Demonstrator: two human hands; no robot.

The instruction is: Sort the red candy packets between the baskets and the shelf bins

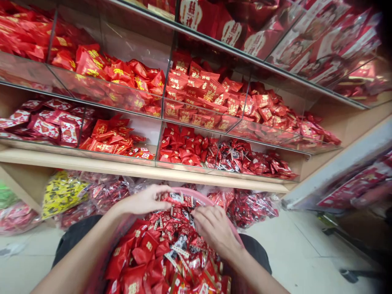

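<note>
A pink basin (pixel 200 197) sits between my knees, heaped with small red candy packets (pixel 150 245), several of them printed with gold characters. At the basin's far left side my left hand (pixel 150 200) reaches over the heap, its fingers and thumb apart and near the packets by the rim. My right hand (pixel 212 226) lies on the heap toward the right side, fingers curled down among the wrapped candies. Its fingertips are partly hidden, so what they hold, if anything, cannot be made out.
Ahead stands a wooden shelf (pixel 131 163) with clear-fronted compartments of red candy packets (pixel 199 90). Beneath it lie plastic bags of candies, one with yellow packets (pixel 64 194) and one with red ones (pixel 252 206). A chair base (pixel 352 275) is on the tiled floor at right.
</note>
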